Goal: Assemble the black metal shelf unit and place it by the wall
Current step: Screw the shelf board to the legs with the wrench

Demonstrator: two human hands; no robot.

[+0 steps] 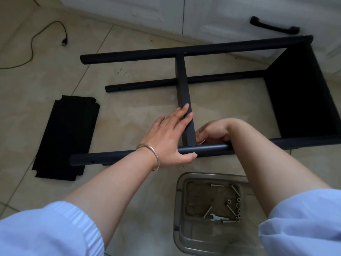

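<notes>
The black shelf frame lies on its side on the tiled floor, with long round posts (193, 49) and a fitted shelf panel (295, 93) at the right end. A middle shelf panel (181, 80) stands edge-up between the posts. My left hand (171, 139) lies on that panel's near end with straight fingers, thumb against the near post (208, 148). My right hand (212, 133) is curled behind the near post beside the panel's corner; its fingertips are hidden. A loose shelf panel (66, 137) lies flat at the left.
A clear plastic tray (180, 204) by my knees holds several bolts, nuts and a small wrench (217, 218). White cabinet doors (212, 13) with a black handle (273, 26) run along the back. A cable (46, 32) trails at upper left.
</notes>
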